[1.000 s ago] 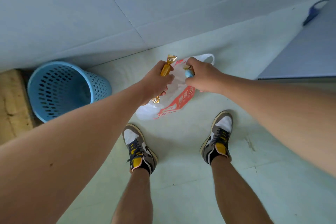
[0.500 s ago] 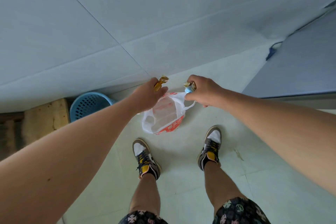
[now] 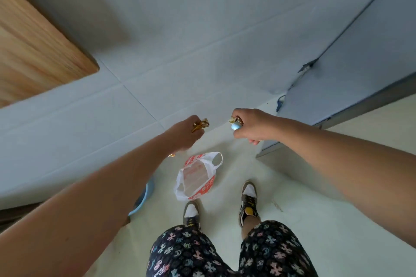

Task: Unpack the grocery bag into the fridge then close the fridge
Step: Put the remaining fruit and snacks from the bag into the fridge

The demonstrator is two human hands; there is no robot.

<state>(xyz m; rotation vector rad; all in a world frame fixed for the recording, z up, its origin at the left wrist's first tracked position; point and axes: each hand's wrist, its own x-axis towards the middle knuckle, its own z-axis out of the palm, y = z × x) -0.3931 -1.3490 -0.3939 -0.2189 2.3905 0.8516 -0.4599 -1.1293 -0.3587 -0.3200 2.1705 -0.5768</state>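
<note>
My left hand [image 3: 183, 134] is closed around a gold-wrapped snack [image 3: 199, 125], whose twisted ends stick out above and below the fist. My right hand [image 3: 252, 126] grips a small light-blue item [image 3: 235, 126] with a gold top. Both hands are raised in front of me, apart from each other. The white and red plastic grocery bag [image 3: 195, 179] lies open on the floor below them, just ahead of my shoes, with no hand on it. The grey fridge [image 3: 351, 74] stands at the right; its door looks shut from here.
A blue plastic basket [image 3: 144, 195] sits on the floor at the left, mostly hidden behind my left forearm. A wooden tabletop [image 3: 33, 51] juts in at the upper left. A grey tiled wall fills the background. Pale floor lies around my feet.
Both hands rose away from the bag with their items. My right hand let go of the bag handle, and the bag now lies on the floor. My view lifted as I stood up.
</note>
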